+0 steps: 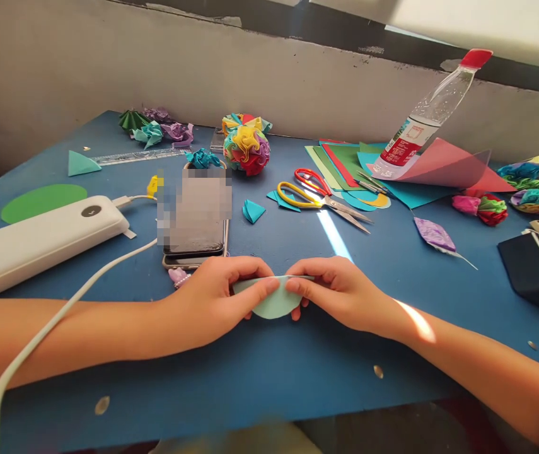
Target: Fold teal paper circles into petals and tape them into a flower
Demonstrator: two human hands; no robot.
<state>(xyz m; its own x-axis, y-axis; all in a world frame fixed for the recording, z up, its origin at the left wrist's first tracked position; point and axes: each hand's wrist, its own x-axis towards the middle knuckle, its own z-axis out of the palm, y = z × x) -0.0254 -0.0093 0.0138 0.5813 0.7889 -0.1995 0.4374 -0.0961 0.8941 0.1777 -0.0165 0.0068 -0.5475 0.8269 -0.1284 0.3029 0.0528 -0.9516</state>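
In front of the scissors [323, 198], the left hand [222, 293] and right hand [342, 287] are pinching pale-green paper [276, 306] in their fingers [250, 266]; a bottle [408, 139] is standing beyond, rightward.

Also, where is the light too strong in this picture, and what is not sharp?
Head view: bright streaks on the table near the scissors and the right forearm, none on the held paper; head view again: square blocks hide much of the phone, the pale shape at the bottom is blurred.
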